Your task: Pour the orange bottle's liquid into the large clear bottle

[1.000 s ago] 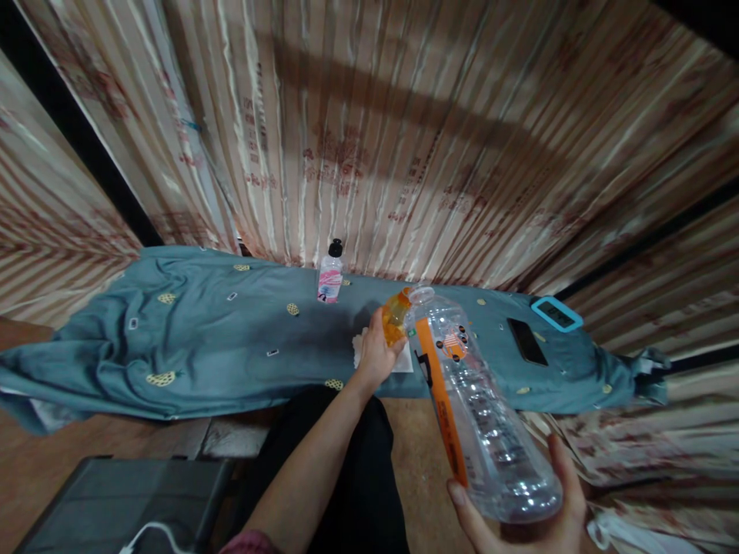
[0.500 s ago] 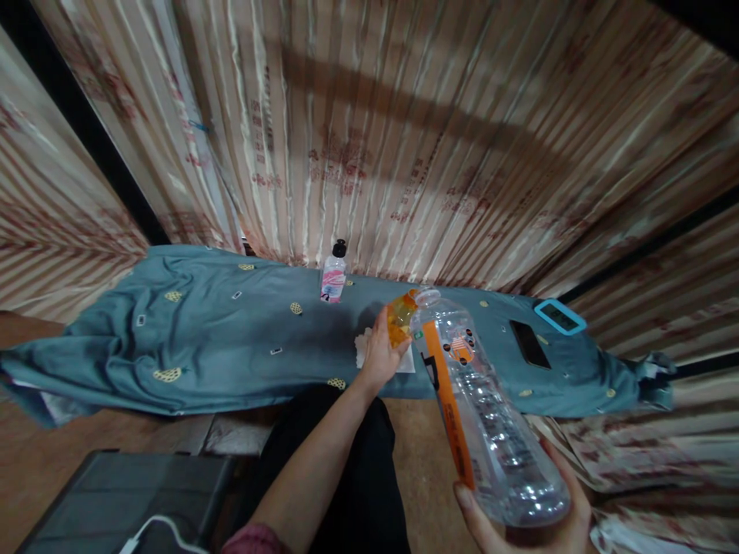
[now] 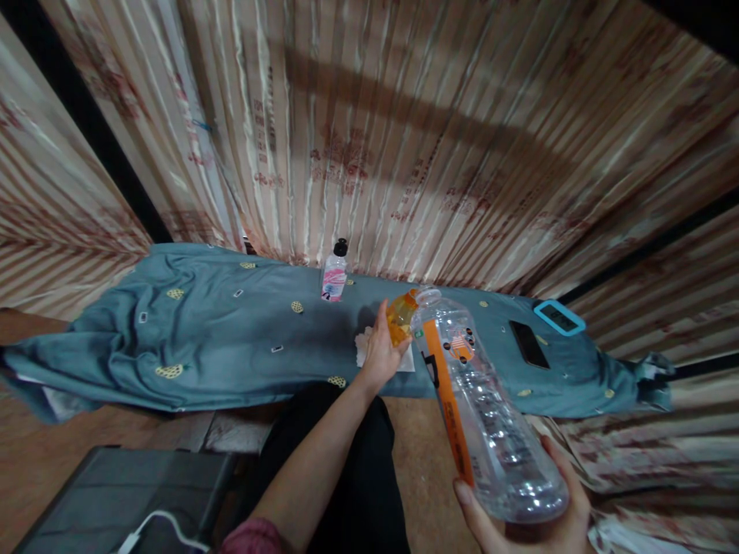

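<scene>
My left hand is wrapped round a small amber see-through container, whose exact kind I cannot make out. My right hand grips the base of a large clear plastic bottle with an orange label. The bottle is tilted, its uncapped mouth against or right beside the amber container's rim. Whether liquid passes between them cannot be seen. Beneath my left hand, a white paper tissue lies on the cloth, partly hidden.
Blue-green pineapple-print cloth covers a narrow table. A small bottle with a black cap stands at the back. To the right lie a dark phone and a blue-framed digital clock. A grey box sits lower left; curtains hang behind.
Both hands, the amber container and the bottle keep almost the same position. The view has shifted very slightly.
</scene>
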`<state>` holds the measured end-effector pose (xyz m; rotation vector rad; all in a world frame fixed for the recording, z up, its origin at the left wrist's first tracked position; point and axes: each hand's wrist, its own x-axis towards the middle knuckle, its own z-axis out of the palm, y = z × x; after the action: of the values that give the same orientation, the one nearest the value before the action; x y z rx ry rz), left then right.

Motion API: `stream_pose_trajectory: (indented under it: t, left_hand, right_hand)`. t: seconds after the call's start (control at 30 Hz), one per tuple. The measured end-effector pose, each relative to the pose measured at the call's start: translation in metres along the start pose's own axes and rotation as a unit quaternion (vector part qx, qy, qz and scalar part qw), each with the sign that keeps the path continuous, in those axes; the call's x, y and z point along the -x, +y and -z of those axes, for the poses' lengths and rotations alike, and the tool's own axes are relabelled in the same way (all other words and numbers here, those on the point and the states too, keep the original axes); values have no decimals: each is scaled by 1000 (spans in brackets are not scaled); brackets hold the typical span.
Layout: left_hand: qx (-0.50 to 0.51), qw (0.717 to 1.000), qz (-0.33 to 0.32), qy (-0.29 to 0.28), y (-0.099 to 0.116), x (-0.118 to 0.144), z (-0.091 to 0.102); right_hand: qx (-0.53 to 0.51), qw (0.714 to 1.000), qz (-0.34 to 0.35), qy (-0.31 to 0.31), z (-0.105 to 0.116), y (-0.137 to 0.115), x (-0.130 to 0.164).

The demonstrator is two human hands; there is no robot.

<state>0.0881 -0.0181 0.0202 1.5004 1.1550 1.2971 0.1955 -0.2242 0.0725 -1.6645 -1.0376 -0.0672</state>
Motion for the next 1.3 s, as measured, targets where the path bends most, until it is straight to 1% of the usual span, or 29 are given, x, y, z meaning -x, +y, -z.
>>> stream_pose_trajectory:
  t: [0.23,0.37,0.5,0.6,0.77,0.87,0.97,1.03,1.07,1.13,1.3]
  left_hand:
    - [-2,1000,-15,3,-4,-2,-3]
    - [-29,999,9,11,-7,-2,-4]
    - [-32,999,6,6,-5,-1,-2]
    - [-32,999,-3,8,-3,-1,-1]
    - [-43,999,11,7,-2,-1,-1]
    - [-42,999,6,4,-4,-2,-2]
    - [-45,999,-1,1,-4,-2,-2]
    - [-52,999,-1,-2,-3,-2,-2]
    - [-57,998,0,-5,-3,-3,-1]
    - [-67,998,4,-7,-2,-3,-1]
    - [-82,997,9,-5,3,-2,-1]
  right_hand:
    - [2,1000,-10,-7,1,5,2]
    - [14,1000,8,-1,1,5,1]
    - [9,1000,27,3,0,3,1]
    - [-6,1000,17,0,-2,0,2]
    - [-6,1000,12,6,-3,-7,2]
    - [-14,1000,17,16,-2,0,1]
    - [-28,998,50,12,0,17,-2]
    - [-32,993,114,6,1,24,-3]
    - [-32,993,111,8,1,25,-3]
    - [-14,999,50,11,1,20,-2]
    - [-20,999,-29,-2,0,-6,1]
